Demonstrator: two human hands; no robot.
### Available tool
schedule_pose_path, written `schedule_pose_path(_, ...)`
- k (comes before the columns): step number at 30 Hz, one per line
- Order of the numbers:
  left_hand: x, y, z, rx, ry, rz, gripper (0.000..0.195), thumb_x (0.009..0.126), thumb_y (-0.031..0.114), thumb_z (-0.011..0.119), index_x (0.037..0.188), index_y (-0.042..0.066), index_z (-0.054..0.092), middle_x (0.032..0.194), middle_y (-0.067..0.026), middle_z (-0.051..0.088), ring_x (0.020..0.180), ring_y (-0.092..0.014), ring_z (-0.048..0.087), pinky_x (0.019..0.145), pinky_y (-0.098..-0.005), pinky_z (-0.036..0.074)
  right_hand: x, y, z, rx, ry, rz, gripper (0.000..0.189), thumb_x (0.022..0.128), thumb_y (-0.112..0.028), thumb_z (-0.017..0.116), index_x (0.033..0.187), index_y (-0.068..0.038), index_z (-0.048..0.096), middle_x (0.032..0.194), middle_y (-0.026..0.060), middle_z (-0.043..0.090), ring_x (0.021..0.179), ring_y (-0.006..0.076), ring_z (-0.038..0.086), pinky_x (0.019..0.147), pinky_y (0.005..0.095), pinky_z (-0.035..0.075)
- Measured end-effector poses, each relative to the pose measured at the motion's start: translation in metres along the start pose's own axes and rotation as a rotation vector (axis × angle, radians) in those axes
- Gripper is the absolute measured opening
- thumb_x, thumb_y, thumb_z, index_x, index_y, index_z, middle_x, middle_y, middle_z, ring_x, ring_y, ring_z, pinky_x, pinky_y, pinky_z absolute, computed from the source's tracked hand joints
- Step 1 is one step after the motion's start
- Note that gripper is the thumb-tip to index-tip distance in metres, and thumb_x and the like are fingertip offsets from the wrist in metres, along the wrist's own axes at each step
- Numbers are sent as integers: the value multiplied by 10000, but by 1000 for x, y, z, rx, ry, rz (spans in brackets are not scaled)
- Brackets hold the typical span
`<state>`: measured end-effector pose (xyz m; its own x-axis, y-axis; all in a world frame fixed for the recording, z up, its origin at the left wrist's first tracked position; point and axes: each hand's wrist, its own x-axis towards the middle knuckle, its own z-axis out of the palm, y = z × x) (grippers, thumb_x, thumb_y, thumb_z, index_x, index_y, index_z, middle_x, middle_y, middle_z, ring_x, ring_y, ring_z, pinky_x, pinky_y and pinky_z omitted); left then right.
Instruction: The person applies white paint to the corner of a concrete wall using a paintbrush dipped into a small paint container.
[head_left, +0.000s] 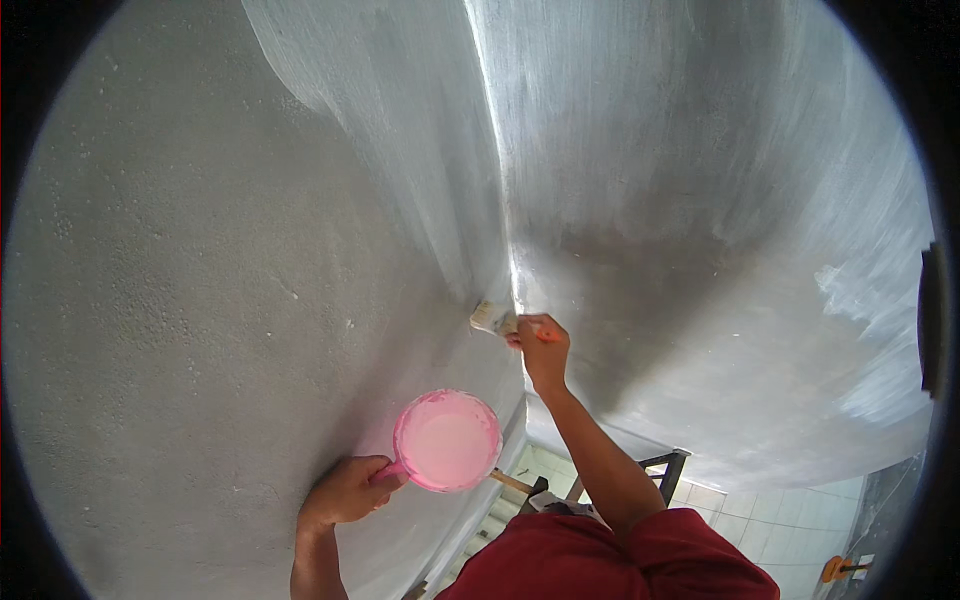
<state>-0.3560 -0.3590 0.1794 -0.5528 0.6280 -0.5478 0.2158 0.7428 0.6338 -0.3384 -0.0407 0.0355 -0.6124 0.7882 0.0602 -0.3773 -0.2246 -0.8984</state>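
My right hand (543, 349) grips a paintbrush by its orange handle, just right of the wall corner. The pale bristles of the paintbrush (486, 316) are at the left wall (225, 262), close beside the corner. Lower down, my left hand (349, 487) holds a pink plastic dipper (448, 441) by its short handle. Whitish paint fills much of the dipper's round bowl. Thin white paint with streaky brush marks covers the upper part near the corner and much of the right wall (637, 150); bare grey plaster shows on the left wall.
Below me are a dark metal frame (673, 476), a wooden stick (511, 481) and pale floor tiles (765, 525). An orange object (834, 570) lies at the lower right. A dark object (931, 322) stands out at the right rim.
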Motion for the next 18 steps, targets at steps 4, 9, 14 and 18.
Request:
schedule_pose_path(4,-1,1,3,-1,25,32,374,925,337,586,757,3,583,592,-22,535,535,-111,481,519,-290,415,25,-67,46,-189,-44,-210,123,874,-73,590,856,40,634,794,84,658,700,160,654,656,285,564)
schedule_pose_path(9,-5,7,2,-76,18,-58,353,920,313,595,731,16,571,582,-8,517,530,-95,470,500,-271,399,41,-216,101,254,-167,-452,240,873,-144,632,933,88,622,818,149,667,745,214,688,711,316,591)
schedule_pose_path(14,-4,10,4,-74,23,-36,353,920,310,595,716,25,557,577,1,505,521,-85,459,486,-266,387,48,-212,105,417,-251,-507,289,890,-152,620,1029,99,583,945,176,657,820,241,688,793,342,592)
schedule_pose_path(18,-7,8,4,-88,43,-49,361,922,314,593,705,29,546,569,6,492,514,-83,445,479,-268,380,38,-84,60,399,-87,-155,282,907,-146,593,1046,98,571,989,166,642,888,243,667,813,366,586)
